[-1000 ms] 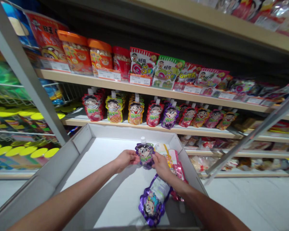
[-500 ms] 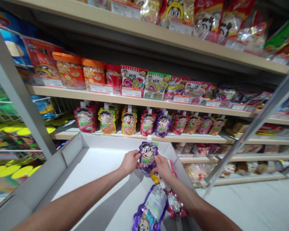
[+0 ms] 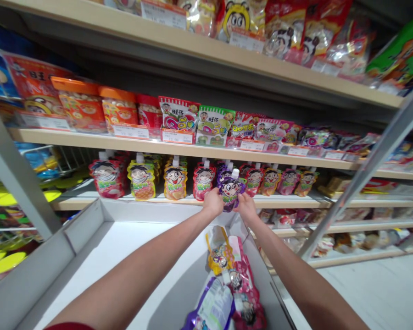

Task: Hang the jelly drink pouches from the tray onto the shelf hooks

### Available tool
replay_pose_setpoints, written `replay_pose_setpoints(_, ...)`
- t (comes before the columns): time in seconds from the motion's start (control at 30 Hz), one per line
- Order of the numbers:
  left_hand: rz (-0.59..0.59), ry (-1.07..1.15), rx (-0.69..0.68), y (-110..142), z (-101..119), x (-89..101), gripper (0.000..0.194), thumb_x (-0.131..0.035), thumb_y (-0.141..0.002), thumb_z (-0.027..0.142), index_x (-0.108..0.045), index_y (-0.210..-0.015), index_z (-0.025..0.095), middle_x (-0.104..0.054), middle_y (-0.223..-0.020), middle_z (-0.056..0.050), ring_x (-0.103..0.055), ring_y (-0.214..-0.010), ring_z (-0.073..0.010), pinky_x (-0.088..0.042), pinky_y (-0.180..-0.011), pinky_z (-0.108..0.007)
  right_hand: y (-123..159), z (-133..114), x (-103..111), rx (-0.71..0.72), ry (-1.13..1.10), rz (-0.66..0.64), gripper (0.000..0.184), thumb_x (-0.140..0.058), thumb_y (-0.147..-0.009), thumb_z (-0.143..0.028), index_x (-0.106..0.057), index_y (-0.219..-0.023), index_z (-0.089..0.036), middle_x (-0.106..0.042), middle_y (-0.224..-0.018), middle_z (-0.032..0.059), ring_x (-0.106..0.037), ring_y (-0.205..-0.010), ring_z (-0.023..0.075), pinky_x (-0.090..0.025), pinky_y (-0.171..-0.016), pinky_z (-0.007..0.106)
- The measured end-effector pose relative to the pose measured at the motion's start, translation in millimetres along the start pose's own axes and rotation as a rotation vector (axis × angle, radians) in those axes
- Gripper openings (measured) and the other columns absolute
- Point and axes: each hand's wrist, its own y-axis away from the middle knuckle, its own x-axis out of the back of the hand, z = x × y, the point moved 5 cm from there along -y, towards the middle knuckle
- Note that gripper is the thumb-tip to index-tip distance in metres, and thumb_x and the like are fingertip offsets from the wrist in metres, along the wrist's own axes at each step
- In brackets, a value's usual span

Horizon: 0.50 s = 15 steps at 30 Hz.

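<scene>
A purple spouted jelly pouch (image 3: 231,189) stands upright between my two hands at the shelf's front edge. My left hand (image 3: 214,201) is closed on its left side, and my right hand (image 3: 246,206) grips its right side. Just behind it are more purple pouches (image 3: 223,170), partly hidden. To the left stands a red pouch (image 3: 203,181), to the right another red pouch (image 3: 253,180). Below my hands, in the white carton (image 3: 131,256), lie a yellow pouch (image 3: 219,252), pink-red pouches (image 3: 246,284) and a purple pouch (image 3: 211,305) with its printed back showing.
Spouted pouches in rows, such as a yellow-green one (image 3: 141,180), line the same shelf. Above runs a shelf board (image 3: 179,147) holding candy bags (image 3: 215,123) and orange-lidded jars (image 3: 80,104). A slanting grey post (image 3: 358,183) rises at right, another post (image 3: 20,178) at left.
Both hands have carried the purple pouch up and forward, from over the carton to the shelf row. The yellow and pink-red pouches in the carton now show more fully.
</scene>
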Motion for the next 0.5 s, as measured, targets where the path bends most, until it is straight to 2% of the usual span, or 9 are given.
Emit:
replay_pose_setpoints(0.13,0.043,-0.049,0.033,-14.3,2.4,-4.2,0.023,-0.044,-0.070,0.009,-0.053,-0.091,0.012,-0.061,-0.083,-0.009,-0.056,-0.074,-0.0145,-0.042,-0.065,-0.022,-20.9,6.2,-4.6,-0.008,0.035,0.005,0.023,-0.031,-0.073,-0.030,-0.048,-0.080,-0.017,-0.056,-0.068,0.0026,-0.050,-0.050,0.0116,-0.043,-0.040,0.023)
replay_pose_setpoints(0.33,0.063,-0.046,0.080,-35.3,-6.2,-10.8,0.033,-0.047,-0.067,0.008,-0.050,-0.099,0.013,-0.061,-0.088,-0.010,-0.055,-0.080,-0.0162,-0.041,-0.069,-0.024,-51.6,19.1,-8.0,0.099,0.261,0.093,0.027,-0.029,-0.074,-0.027,-0.053,-0.077,-0.016,-0.057,-0.063,0.0020,-0.053,-0.060,0.0132,-0.043,-0.053,0.023)
replay_pose_setpoints(0.5,0.057,0.007,0.067,-48.0,-13.1,-19.2,0.042,-0.049,-0.066,0.007,-0.045,-0.107,0.012,-0.059,-0.095,-0.010,-0.053,-0.085,-0.0171,-0.040,-0.073,-0.025,-69.4,31.7,-11.3,0.094,0.296,0.119,0.028,-0.028,-0.076,-0.027,-0.053,-0.079,-0.016,-0.058,-0.063,0.0016,-0.053,-0.061,0.0130,-0.042,-0.056,0.024)
